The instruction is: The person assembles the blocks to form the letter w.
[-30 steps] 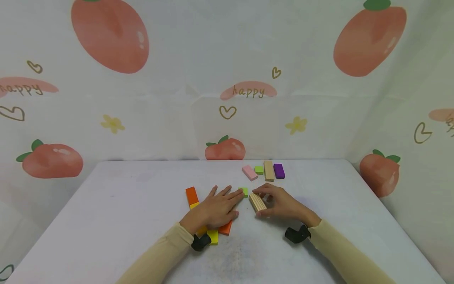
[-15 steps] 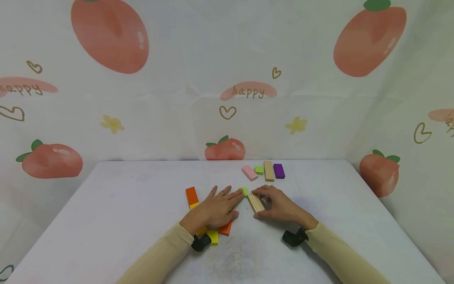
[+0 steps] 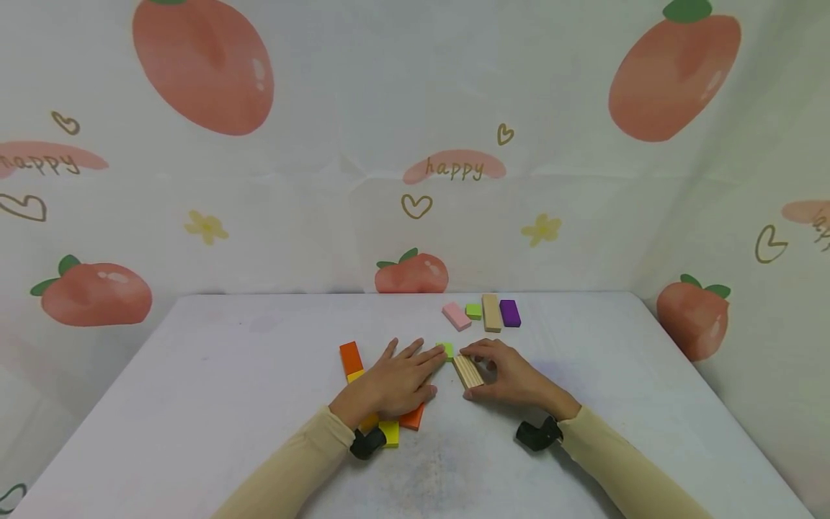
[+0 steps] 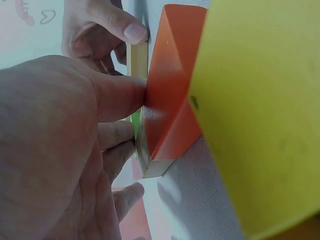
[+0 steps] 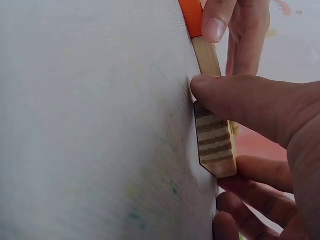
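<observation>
My left hand (image 3: pixel 392 378) lies over a row of colored blocks with its fingers spread. Its index fingertip rests at a small green block (image 3: pixel 449 350), and in the left wrist view the thumb touches an orange block (image 4: pixel 172 80). A yellow block (image 3: pixel 390 434) shows beside that wrist. My right hand (image 3: pixel 515 375) pinches a wooden block with striped ridges (image 3: pixel 469 372) between thumb and fingers, low at the table and right by the green block. In the right wrist view, a plain wooden block (image 5: pixel 206 56) extends between the striped one and the orange block. The palm hides part of the row.
Toward the table's back edge stand a pink block (image 3: pixel 457 316), another green block (image 3: pixel 473 311), a plain wooden block (image 3: pixel 491 313) and a purple block (image 3: pixel 510 313). Another orange block (image 3: pixel 351 357) lies left of my left hand. A printed cloth (image 3: pixel 305 216) hangs behind the table.
Over the first half second my right hand shifted slightly left with the striped wooden block, closer to the green one. It has since held still; my left hand stays in place.
</observation>
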{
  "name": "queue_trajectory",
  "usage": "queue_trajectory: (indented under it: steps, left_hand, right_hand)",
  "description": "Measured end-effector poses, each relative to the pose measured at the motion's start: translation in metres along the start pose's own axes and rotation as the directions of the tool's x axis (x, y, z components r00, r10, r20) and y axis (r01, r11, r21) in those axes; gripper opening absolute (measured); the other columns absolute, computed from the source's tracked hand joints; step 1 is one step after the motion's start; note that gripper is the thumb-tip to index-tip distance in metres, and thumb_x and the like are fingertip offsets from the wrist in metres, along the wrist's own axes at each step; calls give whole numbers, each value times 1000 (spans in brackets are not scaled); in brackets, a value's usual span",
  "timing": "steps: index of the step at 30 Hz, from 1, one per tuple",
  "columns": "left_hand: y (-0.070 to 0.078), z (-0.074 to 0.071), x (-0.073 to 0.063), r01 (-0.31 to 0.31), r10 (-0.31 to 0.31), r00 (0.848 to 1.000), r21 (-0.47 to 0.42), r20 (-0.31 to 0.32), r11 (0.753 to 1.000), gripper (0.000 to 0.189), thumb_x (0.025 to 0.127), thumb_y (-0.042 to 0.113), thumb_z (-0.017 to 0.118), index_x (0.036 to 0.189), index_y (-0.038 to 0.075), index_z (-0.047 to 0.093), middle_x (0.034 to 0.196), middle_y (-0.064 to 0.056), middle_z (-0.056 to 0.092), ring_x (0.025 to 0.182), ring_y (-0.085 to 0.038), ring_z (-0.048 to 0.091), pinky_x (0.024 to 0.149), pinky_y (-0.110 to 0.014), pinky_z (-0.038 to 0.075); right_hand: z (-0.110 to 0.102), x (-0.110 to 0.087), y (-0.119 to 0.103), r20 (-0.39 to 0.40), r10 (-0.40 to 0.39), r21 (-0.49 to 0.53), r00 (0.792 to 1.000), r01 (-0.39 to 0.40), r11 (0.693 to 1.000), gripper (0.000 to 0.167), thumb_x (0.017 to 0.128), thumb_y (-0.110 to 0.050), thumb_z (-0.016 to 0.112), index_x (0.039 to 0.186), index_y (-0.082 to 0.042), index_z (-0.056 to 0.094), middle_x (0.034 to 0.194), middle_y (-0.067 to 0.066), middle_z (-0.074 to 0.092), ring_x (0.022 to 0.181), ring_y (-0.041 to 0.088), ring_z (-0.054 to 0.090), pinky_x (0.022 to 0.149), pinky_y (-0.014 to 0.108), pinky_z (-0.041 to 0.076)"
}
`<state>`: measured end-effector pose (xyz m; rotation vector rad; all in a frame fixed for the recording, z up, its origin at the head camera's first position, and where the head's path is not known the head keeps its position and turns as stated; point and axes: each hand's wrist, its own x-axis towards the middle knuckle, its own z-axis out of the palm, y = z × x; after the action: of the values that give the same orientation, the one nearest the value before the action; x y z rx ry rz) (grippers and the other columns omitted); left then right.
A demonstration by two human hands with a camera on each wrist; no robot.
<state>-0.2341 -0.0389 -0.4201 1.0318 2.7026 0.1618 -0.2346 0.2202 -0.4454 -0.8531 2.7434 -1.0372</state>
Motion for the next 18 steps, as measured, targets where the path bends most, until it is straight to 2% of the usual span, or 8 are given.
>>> queue_trajectory:
  steps: [7,14,18]
  left_hand:
    - [0,0,0,0,0,1000,-3,3,1000,64,106,43,48,162,21,28,167,7,23,155,-26,16,121,-59,8]
    - [0,0,0,-14,14,1000,2,-17,1000,62,107,42,48,162,20,29,167,6,24,155,-26,16,122,-59,8]
    - [0,0,-2,-19,19,999,1,-28,1000,63,106,42,49,162,20,29,167,5,25,155,-26,14,121,-60,7]
  right_hand:
    - [1,0,1,-16,-14,-2,1000,14,1000,66,81,-31,87,136,-4,62,127,8,60,106,21,56,89,37,53]
    - [1,0,5,-28,-45,-5,999,45,999,66,81,-32,87,135,-4,62,126,8,61,105,19,56,87,33,53]
    - [2,0,5,-18,-37,9,999,37,999,67,81,-33,87,136,-4,61,127,8,60,106,20,56,88,34,52]
